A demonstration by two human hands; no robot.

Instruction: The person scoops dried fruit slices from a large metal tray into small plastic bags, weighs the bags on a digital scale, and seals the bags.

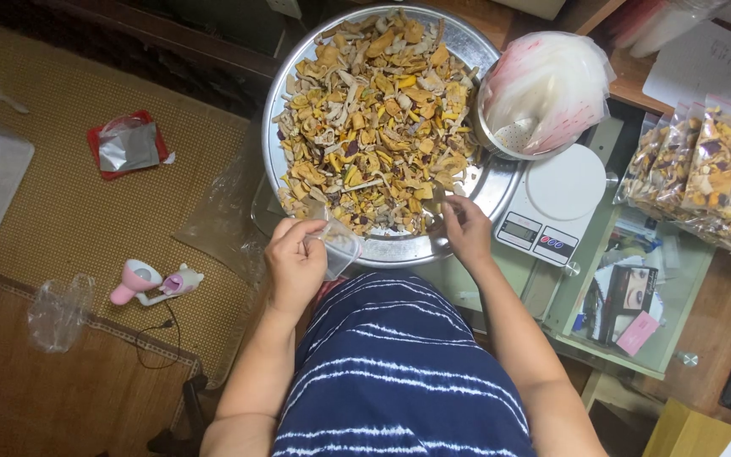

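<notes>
Bare tray rim (399,250) lies open before my fingers; bag-filled bowl (543,93) and scale (552,199) crowd my right.

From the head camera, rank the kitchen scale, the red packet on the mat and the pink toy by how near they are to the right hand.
From the right hand:
1. Kitchen scale, just beside it on the table.
2. Pink toy, across on the floor mat, beyond the left hand.
3. Red packet, farther up the mat.

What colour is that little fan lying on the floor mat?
The small fan is pink and white, seen in the head view, left of the person.
</notes>
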